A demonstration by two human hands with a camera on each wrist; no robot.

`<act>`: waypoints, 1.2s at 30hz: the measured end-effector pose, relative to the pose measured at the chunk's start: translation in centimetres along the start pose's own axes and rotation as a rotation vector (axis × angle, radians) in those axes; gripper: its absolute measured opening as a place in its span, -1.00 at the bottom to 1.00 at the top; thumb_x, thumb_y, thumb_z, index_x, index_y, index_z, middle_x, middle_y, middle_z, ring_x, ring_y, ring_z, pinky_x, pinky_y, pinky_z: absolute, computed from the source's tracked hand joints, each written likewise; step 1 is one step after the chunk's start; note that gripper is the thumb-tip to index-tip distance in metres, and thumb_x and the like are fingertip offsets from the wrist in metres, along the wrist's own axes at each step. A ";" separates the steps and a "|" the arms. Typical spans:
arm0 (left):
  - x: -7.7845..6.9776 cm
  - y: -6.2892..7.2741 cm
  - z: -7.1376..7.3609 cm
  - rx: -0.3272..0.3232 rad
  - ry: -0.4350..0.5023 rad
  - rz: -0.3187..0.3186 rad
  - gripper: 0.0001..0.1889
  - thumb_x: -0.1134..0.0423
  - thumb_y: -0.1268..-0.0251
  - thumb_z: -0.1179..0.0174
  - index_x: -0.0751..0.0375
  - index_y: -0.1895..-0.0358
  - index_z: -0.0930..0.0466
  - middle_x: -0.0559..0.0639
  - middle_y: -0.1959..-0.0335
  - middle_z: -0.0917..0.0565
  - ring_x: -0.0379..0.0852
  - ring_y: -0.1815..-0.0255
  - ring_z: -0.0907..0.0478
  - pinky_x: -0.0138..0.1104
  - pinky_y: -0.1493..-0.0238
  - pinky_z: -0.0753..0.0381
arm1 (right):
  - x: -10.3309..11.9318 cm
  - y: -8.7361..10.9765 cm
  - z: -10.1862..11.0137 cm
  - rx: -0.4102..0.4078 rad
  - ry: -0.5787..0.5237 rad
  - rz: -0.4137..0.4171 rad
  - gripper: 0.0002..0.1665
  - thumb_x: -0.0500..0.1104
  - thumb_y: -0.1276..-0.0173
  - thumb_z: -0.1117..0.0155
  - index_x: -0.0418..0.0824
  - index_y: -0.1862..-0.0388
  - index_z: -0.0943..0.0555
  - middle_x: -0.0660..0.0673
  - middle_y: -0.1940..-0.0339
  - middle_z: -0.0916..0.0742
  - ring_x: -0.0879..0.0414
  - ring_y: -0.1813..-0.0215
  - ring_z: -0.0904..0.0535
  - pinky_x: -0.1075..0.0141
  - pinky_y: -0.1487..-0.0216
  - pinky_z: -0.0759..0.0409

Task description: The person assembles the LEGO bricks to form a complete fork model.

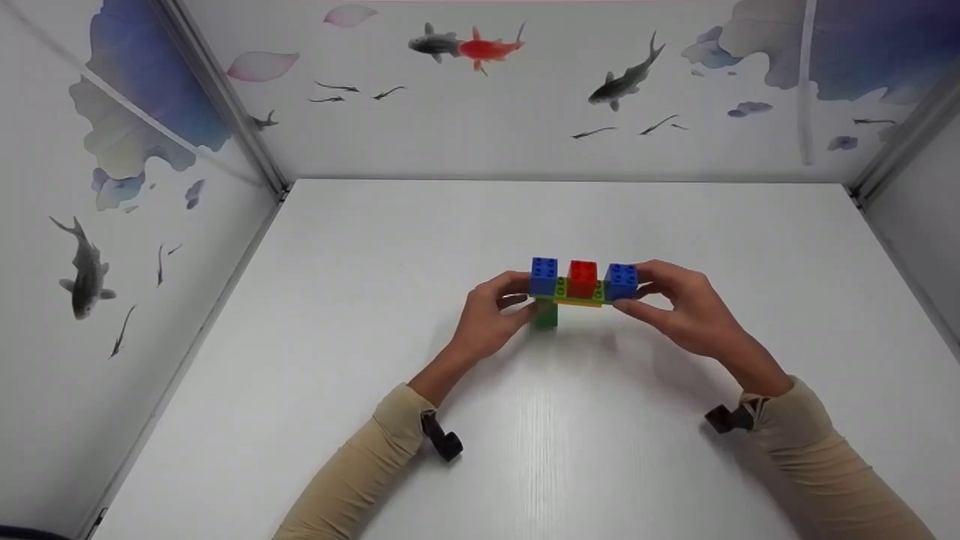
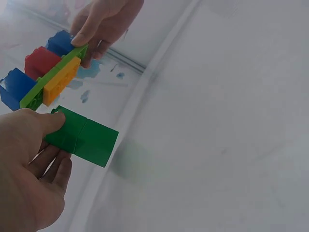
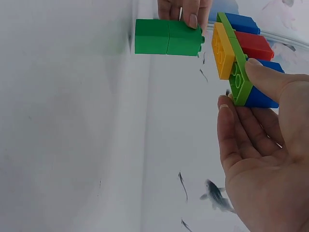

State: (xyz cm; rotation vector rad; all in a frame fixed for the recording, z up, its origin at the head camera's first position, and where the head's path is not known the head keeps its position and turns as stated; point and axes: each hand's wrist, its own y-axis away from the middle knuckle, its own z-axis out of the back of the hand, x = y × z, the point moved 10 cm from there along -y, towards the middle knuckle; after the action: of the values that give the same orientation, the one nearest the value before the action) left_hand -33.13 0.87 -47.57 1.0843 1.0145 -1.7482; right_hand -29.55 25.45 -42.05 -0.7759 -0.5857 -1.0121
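Observation:
My left hand [image 1: 484, 319] grips a stack of two dark green bricks [image 2: 87, 135], thumb on one face and fingers behind. With my right hand [image 1: 690, 307] I pinch the right end of a built row of toy bricks. Its base is a light green plate [image 3: 239, 67], topped by a blue brick [image 1: 544, 277], a red brick [image 1: 583, 279] and a second blue brick [image 1: 622, 281]. A yellow brick [image 3: 222, 50] is fixed under the plate. In the right wrist view a gap shows between the green stack's studs and the plate's underside.
Below the hands spreads a white tabletop [image 1: 525, 435]. White panels painted with fish and leaves stand behind it [image 1: 480, 135] and along the left side. Each sleeve cuff carries a small black camera mount, one at the left wrist [image 1: 442, 439].

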 end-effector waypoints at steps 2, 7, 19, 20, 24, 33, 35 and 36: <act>0.0 0.1 -0.5 0.022 0.036 0.013 -0.57 0.24 -0.45 -0.47 -0.01 -0.33 -0.68 -0.10 -0.23 -0.77 -0.13 -0.32 -0.71 -0.21 -0.41 -0.68 | 0.1 0.0 0.1 -0.007 -0.012 0.006 -0.55 -0.11 -0.44 -0.56 -0.08 -0.27 -0.71 0.00 -0.12 -0.82 0.23 -0.09 -0.75 0.62 -0.17 -0.64; 0.0 0.3 -2.3 0.100 0.119 0.040 -0.54 0.15 -0.43 -0.49 -0.03 -0.35 -0.68 -0.12 -0.23 -0.77 -0.11 -0.33 -0.69 -0.20 -0.44 -0.66 | 0.3 0.1 0.3 -0.016 -0.044 0.012 -0.55 -0.15 -0.44 -0.56 -0.11 -0.26 -0.72 0.00 -0.10 -0.81 0.22 -0.08 -0.74 0.62 -0.21 -0.63; 0.6 0.5 -4.2 0.178 0.082 0.073 -0.55 0.01 -0.41 -0.49 -0.12 -0.31 -0.68 -0.30 -0.22 -0.76 -0.29 -0.29 -0.68 -0.28 -0.43 -0.65 | 0.3 0.2 0.0 0.004 -0.044 0.019 -0.58 -0.15 -0.45 -0.56 -0.09 -0.24 -0.72 0.05 -0.07 -0.80 0.18 -0.08 -0.74 0.60 -0.23 -0.63; 0.6 0.5 -4.2 0.177 0.082 0.074 -0.55 0.00 -0.41 -0.50 -0.12 -0.31 -0.69 -0.30 -0.21 -0.76 -0.30 -0.28 -0.67 -0.28 -0.43 -0.65 | 0.3 0.2 0.0 0.002 -0.040 0.022 -0.59 -0.15 -0.45 -0.55 -0.09 -0.24 -0.72 0.05 -0.07 -0.81 0.19 -0.08 -0.73 0.60 -0.23 -0.62; 0.5 0.5 -4.2 0.163 0.072 0.071 -0.54 0.00 -0.40 -0.50 -0.09 -0.31 -0.69 -0.31 -0.19 -0.77 -0.29 -0.27 -0.68 -0.29 -0.41 -0.66 | 0.4 0.2 0.1 -0.002 -0.029 0.025 -0.59 -0.13 -0.45 -0.55 -0.07 -0.24 -0.72 0.06 -0.07 -0.81 0.25 -0.07 -0.73 0.61 -0.24 -0.61; 0.0 0.4 -3.3 0.139 0.093 0.058 -0.41 -0.07 -0.29 -0.58 -0.23 -0.37 -0.63 -0.33 -0.23 -0.72 -0.23 -0.40 -0.60 -0.18 -0.52 -0.58 | 0.4 0.2 0.2 -0.005 -0.004 0.032 -0.56 -0.13 -0.45 -0.56 -0.05 -0.27 -0.72 0.06 -0.08 -0.80 0.28 -0.08 -0.72 0.62 -0.23 -0.61; -0.2 0.3 -2.7 0.122 0.125 0.042 -0.39 -0.06 -0.31 -0.57 -0.24 -0.41 -0.60 -0.29 -0.25 -0.71 -0.24 -0.39 -0.60 -0.12 -0.55 -0.57 | 0.4 0.1 0.1 -0.004 -0.013 0.035 -0.56 -0.13 -0.45 -0.56 -0.07 -0.26 -0.72 0.05 -0.08 -0.81 0.28 -0.08 -0.72 0.61 -0.22 -0.63; -0.3 0.2 -2.3 0.113 0.146 0.031 -0.39 -0.04 -0.33 -0.56 -0.22 -0.42 -0.60 -0.26 -0.26 -0.71 -0.23 -0.39 -0.61 -0.09 -0.55 -0.56 | 0.4 0.1 0.1 -0.005 -0.017 0.036 -0.56 -0.14 -0.44 -0.56 -0.07 -0.26 -0.72 0.04 -0.08 -0.81 0.29 -0.08 -0.72 0.61 -0.22 -0.63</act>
State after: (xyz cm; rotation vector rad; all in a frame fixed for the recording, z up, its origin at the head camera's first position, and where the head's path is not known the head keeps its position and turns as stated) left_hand -32.25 2.98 -48.07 1.3081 0.9905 -1.7392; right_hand -29.34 25.37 -41.73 -0.7971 -0.5825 -0.9754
